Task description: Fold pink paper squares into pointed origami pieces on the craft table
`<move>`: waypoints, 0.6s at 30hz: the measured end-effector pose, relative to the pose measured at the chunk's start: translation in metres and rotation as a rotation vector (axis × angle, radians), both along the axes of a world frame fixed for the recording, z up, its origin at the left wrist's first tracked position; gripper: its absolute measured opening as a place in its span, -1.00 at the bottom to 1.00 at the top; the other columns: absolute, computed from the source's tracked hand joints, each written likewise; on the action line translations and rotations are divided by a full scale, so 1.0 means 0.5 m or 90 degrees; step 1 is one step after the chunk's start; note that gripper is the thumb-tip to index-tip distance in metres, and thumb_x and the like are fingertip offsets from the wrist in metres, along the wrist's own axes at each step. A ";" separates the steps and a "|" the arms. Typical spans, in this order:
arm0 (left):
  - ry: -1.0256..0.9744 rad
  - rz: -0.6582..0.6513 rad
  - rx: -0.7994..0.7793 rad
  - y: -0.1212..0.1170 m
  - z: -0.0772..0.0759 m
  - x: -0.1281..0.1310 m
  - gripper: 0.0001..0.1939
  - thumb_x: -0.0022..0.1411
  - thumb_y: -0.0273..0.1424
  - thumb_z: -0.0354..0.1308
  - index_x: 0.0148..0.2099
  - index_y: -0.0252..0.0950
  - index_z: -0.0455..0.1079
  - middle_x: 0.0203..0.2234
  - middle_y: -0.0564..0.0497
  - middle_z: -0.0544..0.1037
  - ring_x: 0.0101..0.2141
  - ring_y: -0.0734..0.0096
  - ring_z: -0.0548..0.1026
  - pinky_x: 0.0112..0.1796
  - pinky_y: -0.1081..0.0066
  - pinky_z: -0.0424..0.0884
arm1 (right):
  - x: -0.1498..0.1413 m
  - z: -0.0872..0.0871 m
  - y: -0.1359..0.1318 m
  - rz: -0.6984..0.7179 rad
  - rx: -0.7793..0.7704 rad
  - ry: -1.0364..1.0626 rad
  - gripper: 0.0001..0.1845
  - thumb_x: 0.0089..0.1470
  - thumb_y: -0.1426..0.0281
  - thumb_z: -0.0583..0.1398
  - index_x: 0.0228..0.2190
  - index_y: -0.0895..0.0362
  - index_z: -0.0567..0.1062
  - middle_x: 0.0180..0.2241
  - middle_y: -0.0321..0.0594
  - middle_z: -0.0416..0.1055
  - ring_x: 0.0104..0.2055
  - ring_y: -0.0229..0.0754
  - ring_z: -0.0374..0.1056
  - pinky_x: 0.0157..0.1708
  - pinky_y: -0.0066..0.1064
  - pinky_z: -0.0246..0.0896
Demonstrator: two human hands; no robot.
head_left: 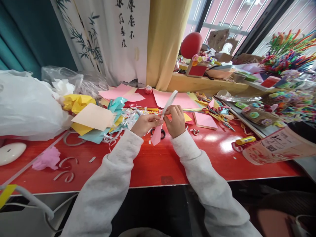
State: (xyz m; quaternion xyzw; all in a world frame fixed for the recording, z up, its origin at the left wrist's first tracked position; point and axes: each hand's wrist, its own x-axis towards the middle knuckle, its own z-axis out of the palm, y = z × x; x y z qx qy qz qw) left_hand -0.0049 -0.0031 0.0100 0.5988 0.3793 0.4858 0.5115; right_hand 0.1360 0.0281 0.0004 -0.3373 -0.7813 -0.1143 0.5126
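Observation:
Above the red table [148, 168], both my hands pinch the same paper piece. It has a pale, curved strip [170, 100] rising between the hands and a pink paper end [156, 135] hanging below them. My left hand [147, 123] grips it from the left with thumb and fingertips. My right hand [176, 122] holds it close by from the right, fingers curled. Whether the strip and the pink end are one sheet is hidden by the fingers. Behind the pink end, the dark handles of what look like scissors [163, 133] show on the table.
Shredded paper strips [132, 115] and coloured sheets [95, 116] lie left of my hands. A pink paper stack [205, 120] and a yellow glue-stick-like tube [245, 141] lie right. A tilted paper cup [274, 144] stands at the right edge, a white plastic bag [29, 105] far left.

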 end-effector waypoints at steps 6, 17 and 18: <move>0.013 0.024 0.018 -0.007 0.010 -0.003 -0.74 -0.05 -0.20 0.13 -0.42 -0.31 0.42 -0.53 0.08 0.39 -0.47 0.52 0.33 -0.38 0.44 0.27 | 0.001 0.001 -0.002 -0.005 -0.016 -0.023 -0.87 -0.02 0.46 0.04 -0.55 0.10 0.18 -0.42 -0.20 0.26 -0.29 -0.16 0.14 -0.28 -0.28 0.12; -0.008 0.063 0.048 -0.005 0.005 0.002 -0.77 -0.06 -0.25 0.16 -0.51 -0.35 0.39 -0.58 0.08 0.37 -0.48 0.52 0.32 -0.39 0.47 0.28 | 0.000 0.001 -0.006 -0.019 0.023 -0.065 -0.85 0.02 0.43 0.01 -0.57 0.10 0.21 -0.44 -0.17 0.24 -0.30 -0.15 0.12 -0.28 -0.27 0.11; -0.020 0.052 0.039 -0.005 0.005 0.002 -0.77 -0.06 -0.25 0.15 -0.49 -0.35 0.40 -0.57 0.07 0.38 -0.48 0.52 0.33 -0.41 0.48 0.29 | 0.001 0.000 -0.005 -0.020 0.014 -0.063 -0.86 0.02 0.42 0.01 -0.55 0.11 0.21 -0.44 -0.17 0.24 -0.31 -0.15 0.13 -0.29 -0.28 0.11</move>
